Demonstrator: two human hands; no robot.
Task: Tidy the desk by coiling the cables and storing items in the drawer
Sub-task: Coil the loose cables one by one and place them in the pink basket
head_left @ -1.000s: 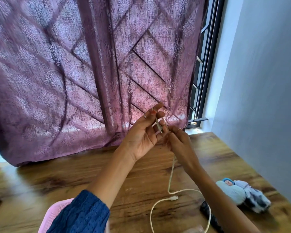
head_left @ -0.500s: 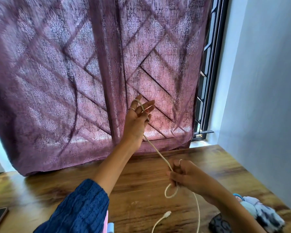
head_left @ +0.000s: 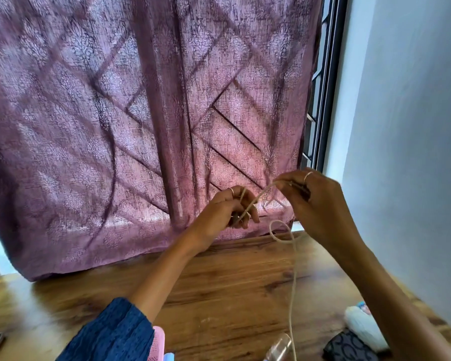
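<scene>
Above the brown wood-grain desk (head_left: 232,282), both hands are raised in front of the mauve patterned curtain (head_left: 115,126). Left hand (head_left: 229,209), ring on one finger, has its fingers curled round the thin cream charging cable (head_left: 293,269), gripping it near the palm. Right hand (head_left: 315,201), also ringed, sits higher and to the right, fingertips pinching the same cable. Short span of cable arcs between the two hands. Below the right hand the cable forms one small loop just over the desk's far edge, then hangs straight down and leaves the frame at the bottom edge. Cable's end plugs can't be made out.

Dark blue textured sleeve (head_left: 115,332) covers the left forearm near the bottom edge. Pink plastic object (head_left: 158,342) just beside it, mostly cut off. Bottom right on the desk: black patterned pouch (head_left: 349,347) touching a white fluffy item (head_left: 362,324). Clear, blurred cylindrical thing (head_left: 279,346) beside the hanging cable; can't tell what it is. Dark window frame (head_left: 328,87) right of the curtain, pale wall (head_left: 414,126) beyond.
</scene>
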